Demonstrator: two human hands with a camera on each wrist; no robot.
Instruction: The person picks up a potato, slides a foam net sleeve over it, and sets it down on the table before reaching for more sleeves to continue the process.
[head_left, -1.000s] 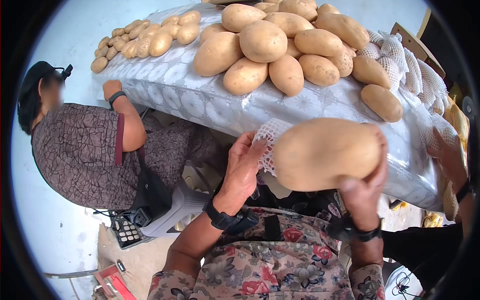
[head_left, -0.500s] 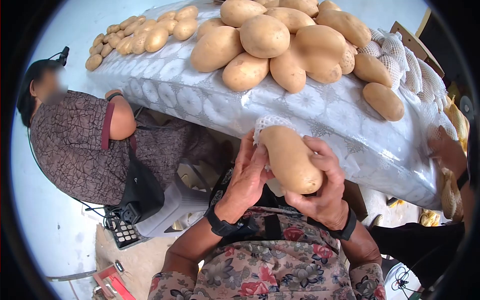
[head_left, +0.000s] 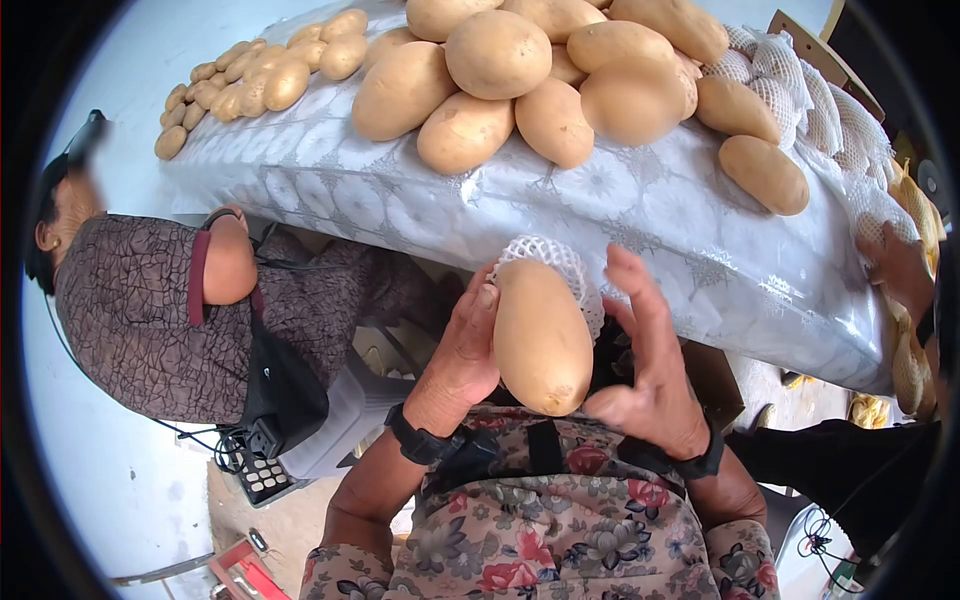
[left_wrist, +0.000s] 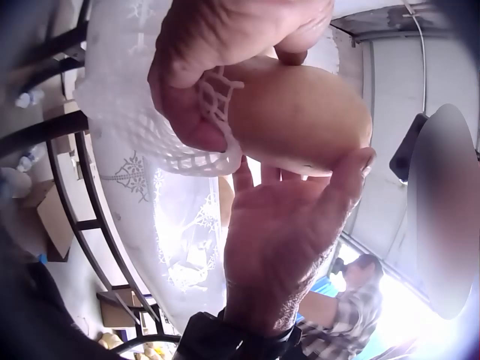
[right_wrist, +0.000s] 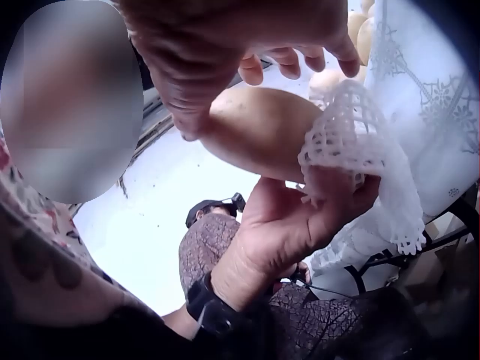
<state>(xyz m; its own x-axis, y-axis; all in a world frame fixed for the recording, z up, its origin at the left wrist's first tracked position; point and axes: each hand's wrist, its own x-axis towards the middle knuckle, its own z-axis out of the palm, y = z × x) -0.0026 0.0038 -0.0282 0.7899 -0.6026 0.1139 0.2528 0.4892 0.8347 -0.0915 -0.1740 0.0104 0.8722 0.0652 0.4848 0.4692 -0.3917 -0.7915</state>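
In the head view my left hand grips a large potato by its side, together with a white foam net around the potato's far end. My right hand stands just right of the potato, fingers spread apart, thumb near its lower end. The left wrist view shows my left hand pinching the net at one end of the potato. In the right wrist view my right hand arches over the potato, its thumb at the bare end.
A table with a patterned silvery cover bears a pile of large potatoes, smaller potatoes at the left and net-wrapped ones at the right. A seated person is at the left; another person's hand touches the wrapped ones.
The potato has turned from lying crosswise to pointing towards the body, its far end now in the net. My right hand has loosened from it and spread its fingers.
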